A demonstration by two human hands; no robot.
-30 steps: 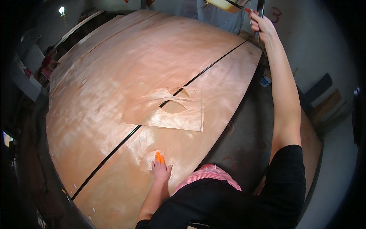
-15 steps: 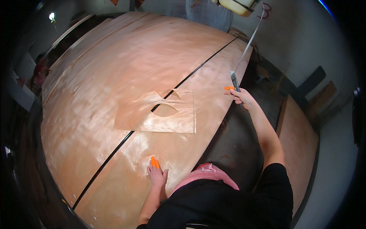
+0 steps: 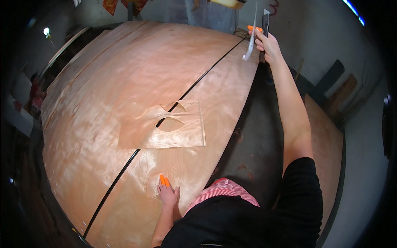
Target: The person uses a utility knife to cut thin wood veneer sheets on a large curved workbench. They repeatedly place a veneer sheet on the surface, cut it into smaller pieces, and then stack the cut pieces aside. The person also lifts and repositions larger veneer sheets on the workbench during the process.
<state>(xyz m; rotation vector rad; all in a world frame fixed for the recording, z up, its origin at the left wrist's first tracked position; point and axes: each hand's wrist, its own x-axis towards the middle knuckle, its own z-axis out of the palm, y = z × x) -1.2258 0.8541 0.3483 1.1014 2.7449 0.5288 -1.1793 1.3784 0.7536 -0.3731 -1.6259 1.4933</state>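
My left hand [image 3: 167, 194] lies flat, fingers stretched, on a large sheet of wood veneer [image 3: 136, 78]; two of its fingers wear orange covers. My right hand [image 3: 269, 46] is raised at the far right edge of the sheet, closed around a knife [image 3: 265, 25] with a dark handle and its pale blade pointing up. An orange cover sits on a finger of this hand too. Just left of it hangs a white strip or tube [image 3: 250, 47], apart from the knife. A smaller veneer piece [image 3: 182, 138] with two leaf-shaped holes rests mid-sheet.
A black line or strip [image 3: 113, 186] crosses the sheet diagonally, running under the smaller piece. A yellowish container [image 3: 228, 3] hangs at the top. Another wood panel [image 3: 324, 153] leans at the right. A person in red [image 3: 36, 93] is at the far left.
My right hand has moved up and away with the knife, toward the sheet's far corner. The white strip now hangs with its lower end curled. My left hand stays flat on the veneer.
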